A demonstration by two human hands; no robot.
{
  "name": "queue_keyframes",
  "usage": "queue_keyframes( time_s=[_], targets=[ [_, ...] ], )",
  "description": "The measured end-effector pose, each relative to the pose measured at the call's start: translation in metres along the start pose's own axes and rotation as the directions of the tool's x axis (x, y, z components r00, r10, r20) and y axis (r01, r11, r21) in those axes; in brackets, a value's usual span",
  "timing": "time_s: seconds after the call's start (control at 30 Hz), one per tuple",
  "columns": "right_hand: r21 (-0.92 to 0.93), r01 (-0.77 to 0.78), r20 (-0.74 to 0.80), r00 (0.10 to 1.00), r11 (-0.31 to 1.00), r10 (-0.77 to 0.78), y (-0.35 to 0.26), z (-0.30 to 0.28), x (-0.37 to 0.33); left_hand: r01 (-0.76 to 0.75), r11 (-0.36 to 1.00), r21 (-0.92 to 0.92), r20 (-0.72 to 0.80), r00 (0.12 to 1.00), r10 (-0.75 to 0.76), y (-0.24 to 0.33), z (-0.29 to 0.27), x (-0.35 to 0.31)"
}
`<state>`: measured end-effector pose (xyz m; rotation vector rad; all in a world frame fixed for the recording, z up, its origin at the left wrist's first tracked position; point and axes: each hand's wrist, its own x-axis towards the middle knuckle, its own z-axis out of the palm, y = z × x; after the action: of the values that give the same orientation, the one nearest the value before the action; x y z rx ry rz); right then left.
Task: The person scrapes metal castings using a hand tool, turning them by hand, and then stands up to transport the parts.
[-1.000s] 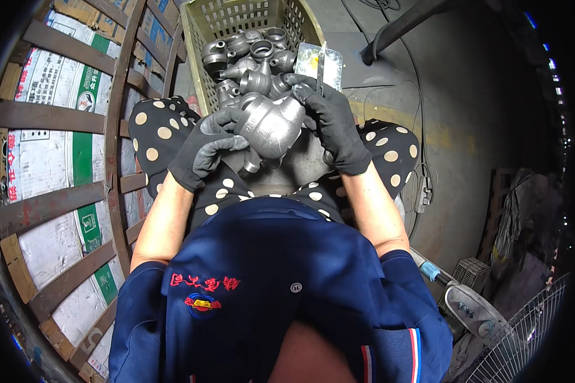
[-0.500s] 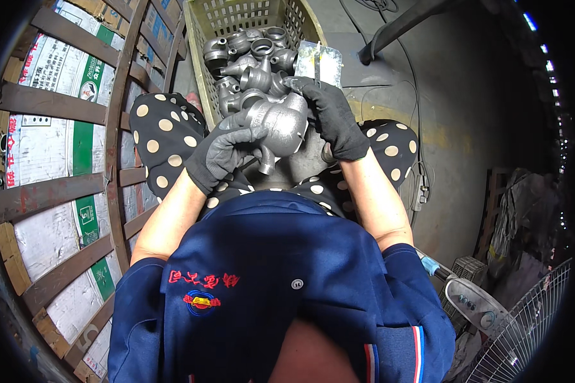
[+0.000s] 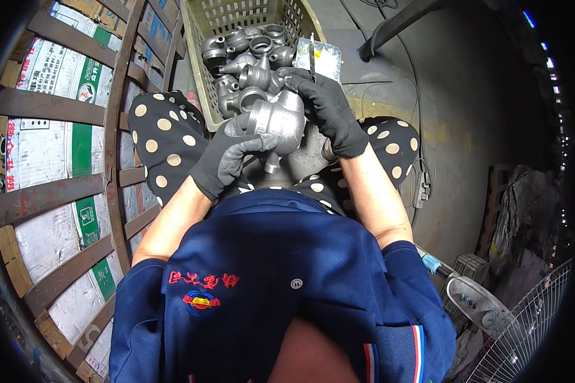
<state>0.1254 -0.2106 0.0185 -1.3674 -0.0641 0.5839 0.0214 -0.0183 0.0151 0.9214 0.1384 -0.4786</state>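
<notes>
My left hand [image 3: 233,152], in a dark grey work glove, is closed round a grey cast metal housing [image 3: 281,124]. The round body has a ribbed collar at its left and a short pipe stub pointing down toward me. Close against its upper right is my gloved right hand [image 3: 326,112], with a thin stick-like tool [image 3: 312,59] pinched between the fingers and standing up out of them. The tool's lower end is hidden by the hand. Whether the right fingertips touch the casting I cannot tell.
A yellowish plastic crate [image 3: 201,76] ahead holds several similar metal castings [image 3: 255,75]. At its right corner is a whitish translucent tub [image 3: 328,60] with a yellow spot. A slatted rack [image 3: 112,153] with cartons stands left. Cables [image 3: 415,96] cross the floor; a fan [image 3: 524,325] stands lower right.
The casting has turned in my left hand, its stub now pointing more directly toward me. My right hand has shifted slightly left, and the thin tool stands higher in view.
</notes>
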Motion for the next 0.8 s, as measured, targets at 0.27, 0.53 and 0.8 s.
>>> queue_keyframes(
  time_s=[0.27, 0.53, 0.8],
  targets=[
    [-0.189, 0.092, -0.013, 0.995, 0.978, -0.096, -0.004, 0.007, 0.001, -0.01, 1.0, -0.005, -0.008, 1.0, 0.01, -0.009, 0.006, -0.002],
    [-0.118, 0.17, -0.164, 0.968, 0.978, -0.188, -0.011, 0.015, -0.019, -0.076, 0.982, -0.175, -0.049, 0.996, 0.068, 0.004, 0.01, -0.006],
    [-0.111, 0.015, -0.152, 0.988, 0.994, -0.032, 0.01, 0.011, -0.062, -0.167, 0.979, -0.117, -0.089, 0.984, 0.157, 0.012, 0.011, -0.006]
  ],
)
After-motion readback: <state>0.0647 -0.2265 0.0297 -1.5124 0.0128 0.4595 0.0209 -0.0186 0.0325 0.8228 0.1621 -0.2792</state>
